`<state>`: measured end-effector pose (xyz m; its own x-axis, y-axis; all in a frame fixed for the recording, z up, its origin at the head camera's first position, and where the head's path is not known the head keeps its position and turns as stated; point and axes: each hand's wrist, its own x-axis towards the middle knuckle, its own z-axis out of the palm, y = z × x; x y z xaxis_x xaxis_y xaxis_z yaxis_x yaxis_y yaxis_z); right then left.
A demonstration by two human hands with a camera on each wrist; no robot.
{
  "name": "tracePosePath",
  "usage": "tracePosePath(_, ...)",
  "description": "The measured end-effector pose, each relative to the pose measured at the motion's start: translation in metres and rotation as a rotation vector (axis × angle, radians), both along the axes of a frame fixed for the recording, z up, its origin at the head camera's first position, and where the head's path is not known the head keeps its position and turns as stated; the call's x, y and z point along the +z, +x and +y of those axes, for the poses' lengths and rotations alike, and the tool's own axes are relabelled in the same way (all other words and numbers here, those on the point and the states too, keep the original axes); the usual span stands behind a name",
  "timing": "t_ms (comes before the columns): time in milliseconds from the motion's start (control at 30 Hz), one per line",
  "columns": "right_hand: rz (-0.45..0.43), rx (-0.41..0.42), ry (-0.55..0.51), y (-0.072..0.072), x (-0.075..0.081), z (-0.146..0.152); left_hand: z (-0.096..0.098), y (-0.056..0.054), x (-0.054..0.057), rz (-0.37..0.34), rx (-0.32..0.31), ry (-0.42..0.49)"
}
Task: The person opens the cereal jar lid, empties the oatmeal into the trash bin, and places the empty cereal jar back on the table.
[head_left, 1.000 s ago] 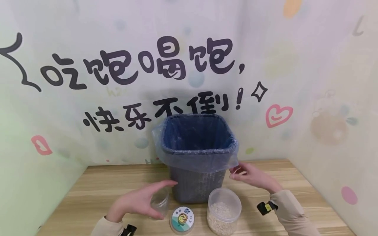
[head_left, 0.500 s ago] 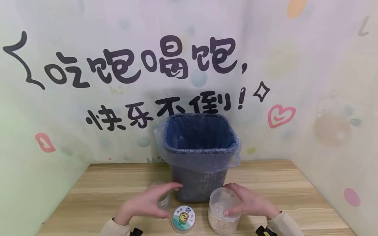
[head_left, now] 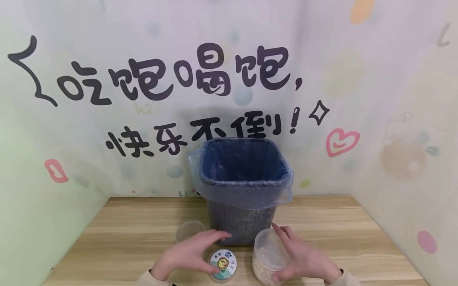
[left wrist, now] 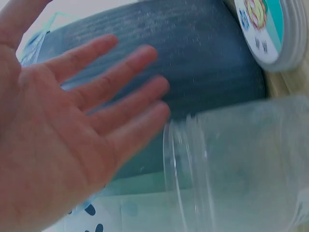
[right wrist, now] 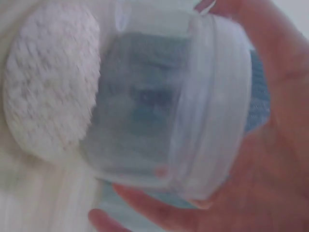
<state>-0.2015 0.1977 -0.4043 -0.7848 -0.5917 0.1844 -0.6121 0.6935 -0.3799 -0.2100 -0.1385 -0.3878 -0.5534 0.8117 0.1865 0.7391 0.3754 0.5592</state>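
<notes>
My right hand (head_left: 309, 258) is around a clear plastic jar (head_left: 264, 256), its thumb and fingers curled on the upper sides. Pale flakes, like oats, fill the lower part of that jar; the whitish collar at its top looks like a translucent lid. My left hand (head_left: 189, 252) is spread with nothing in it, as the left wrist view confirms. Its thumb tip reaches over the edge of a low round lid (head_left: 227, 260) printed with a sunflower. Behind this hand and partly hidden by it stands a clear jar (left wrist: 241, 159), with no contents visible.
A dark blue bin (head_left: 237, 222) with a blue plastic liner (head_left: 243, 194) stands just behind the jars, against the printed wall (head_left: 143, 43). Bare wood-grain table (head_left: 340, 222) shows on both sides of the bin.
My right hand has come down from beside the bin liner to the jar of flakes and closed around it. My left hand has moved from around the clear jar rightward to the sunflower lid.
</notes>
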Motion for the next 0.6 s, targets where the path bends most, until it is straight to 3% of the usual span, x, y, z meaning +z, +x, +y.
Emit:
tracePosePath(200,-0.006,-0.076,-0.083,0.004,-0.009,-0.009,0.009,0.004,-0.009,0.066,0.048,-0.039)
tracePosePath(400,-0.007,-0.135,-0.103,0.008,-0.012,-0.013,0.021,0.007,-0.016,0.015,0.076,-0.085)
tracePosePath(600,0.056,-0.123,-0.146,0.013,-0.009,-0.017,0.033,0.008,-0.024,0.058,0.079,-0.089)
